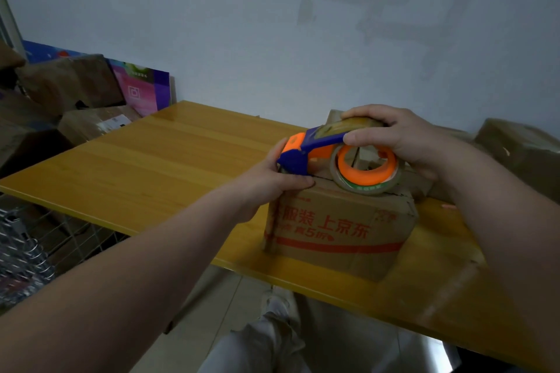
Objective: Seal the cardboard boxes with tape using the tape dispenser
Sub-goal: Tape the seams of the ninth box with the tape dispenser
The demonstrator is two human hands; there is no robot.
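1. A person's right hand (403, 139) wraps over the top of a blue-and-orange plastic tape dispenser (315, 142). Its fingers and thumb curl round the frame above the roll of brown tape (360, 188) on its orange hub.
2. The tape dispenser sits on top of a brown cardboard box (336, 230) printed with red characters, its blue nose at the box's top left edge.
3. The left hand (272, 178) clasps that same upper edge, thumb laid along the front and fingers tucked over the top beneath the nose.
4. The cardboard box stands on a yellow wooden table (151, 160), near its front edge.
5. More brown cardboard cartons (72, 81) are stacked to the left beside a purple-and-pink printed board (145, 90).
6. Another carton (521, 145) lies at the table's far right.
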